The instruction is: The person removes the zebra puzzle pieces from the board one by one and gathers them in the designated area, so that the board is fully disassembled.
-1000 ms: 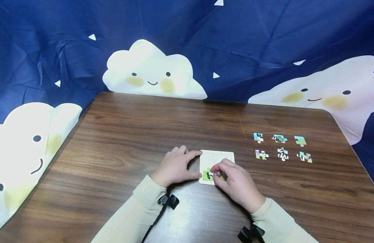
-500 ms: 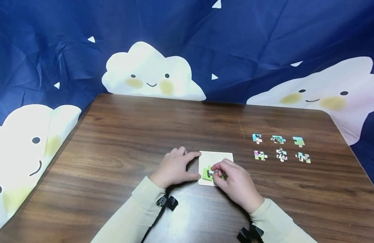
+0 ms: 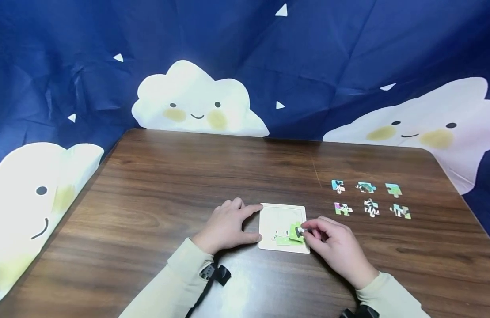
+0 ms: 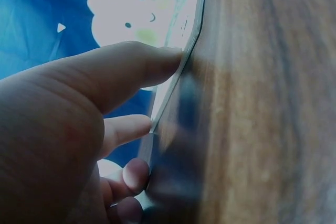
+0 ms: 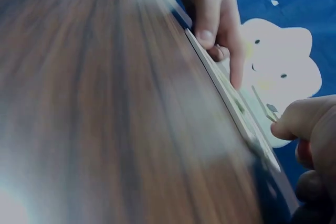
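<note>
My right hand pinches a green jigsaw piece with a black-and-white print between thumb and fingertips. The piece is over the lower right of a pale square puzzle board; in the right wrist view this jigsaw piece appears tilted and apart from the board. Another green piece lies at the board's lower edge, partly covered by the held one. My left hand rests at the board's left side, its extended index finger and thumb touching the edge. In the left wrist view, the thumb presses against the rim.
Several loose jigsaw pieces lie in two rows to the right, beyond the board. The brown wooden table ends at a blue cloth printed with white clouds. Each wrist carries a black camera, and a cable runs along the left sleeve.
The right hand has moved right, carrying the green piece from the board's lower left to its lower right. The other green piece is now more exposed. The left hand stays at the edge.
</note>
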`<state>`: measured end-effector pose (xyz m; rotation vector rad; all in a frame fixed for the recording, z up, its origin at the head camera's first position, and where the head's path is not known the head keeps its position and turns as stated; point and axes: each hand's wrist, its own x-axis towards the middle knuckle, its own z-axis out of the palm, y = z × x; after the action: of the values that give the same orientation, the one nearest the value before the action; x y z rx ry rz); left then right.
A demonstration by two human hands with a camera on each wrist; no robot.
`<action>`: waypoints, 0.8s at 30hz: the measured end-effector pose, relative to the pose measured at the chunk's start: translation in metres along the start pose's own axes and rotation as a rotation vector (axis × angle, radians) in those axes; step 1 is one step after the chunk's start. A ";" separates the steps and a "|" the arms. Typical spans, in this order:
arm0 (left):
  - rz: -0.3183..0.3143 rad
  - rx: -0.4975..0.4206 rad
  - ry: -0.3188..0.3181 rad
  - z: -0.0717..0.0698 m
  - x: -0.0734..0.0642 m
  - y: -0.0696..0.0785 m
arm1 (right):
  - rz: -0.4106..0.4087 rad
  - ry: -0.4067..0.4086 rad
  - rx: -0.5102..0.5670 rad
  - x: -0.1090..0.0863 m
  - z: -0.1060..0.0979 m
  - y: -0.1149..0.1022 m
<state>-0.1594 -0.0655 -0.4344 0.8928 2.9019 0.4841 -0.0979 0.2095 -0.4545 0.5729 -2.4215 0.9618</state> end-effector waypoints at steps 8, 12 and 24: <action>0.004 -0.047 0.001 0.000 0.001 0.001 | 0.056 -0.049 0.011 -0.018 -0.025 0.022; 0.003 -0.062 0.002 0.002 -0.002 0.001 | 0.083 -0.121 0.012 -0.022 -0.041 0.033; 0.025 -0.059 0.022 0.001 0.001 -0.002 | 0.321 -0.278 -0.014 -0.020 -0.084 0.069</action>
<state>-0.1608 -0.0657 -0.4362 0.9228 2.8829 0.5824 -0.0964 0.3204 -0.4473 0.3346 -2.8284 1.0494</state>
